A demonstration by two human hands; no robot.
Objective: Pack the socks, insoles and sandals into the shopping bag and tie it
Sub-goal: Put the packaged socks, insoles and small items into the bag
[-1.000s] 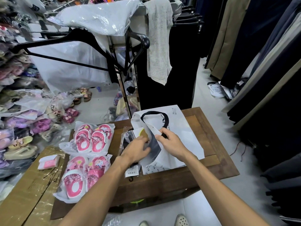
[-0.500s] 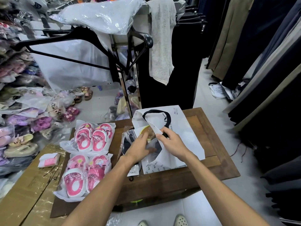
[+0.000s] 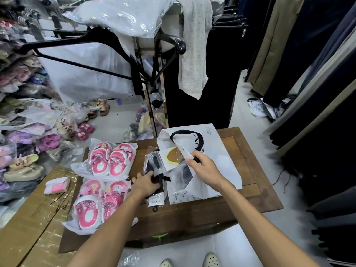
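1. The white shopping bag (image 3: 217, 158) lies flat on the wooden worktop (image 3: 256, 176), toward the right half. Its long axis runs from the near edge to the far edge, with the mouth and the black handle (image 3: 185, 132) pointing to the far edge.
2. On the bag, small print near the handle reads "xillux", partly hidden. A QR code sits at its far corner. The pattern of writing along its near end is too small to read.
3. The right hand (image 3: 205, 168) grips the upper flap of the bag mouth and lifts it. Inside the opening shows an insole (image 3: 174, 156), brown with a yellow-green rim.
4. The left hand (image 3: 147, 183) holds a packet of black socks (image 3: 154, 170) in clear plastic, just beside the left edge of the bag. The card label at its near end reads "OAEH", upside down.
5. Two packets of pink sandals (image 3: 112, 158) lie in clear bags at the left edge of the worktop, one behind the other, toes toward the far edge.
6. A small pink packet (image 3: 57, 186) lies on the cardboard (image 3: 25, 224) left of the worktop.
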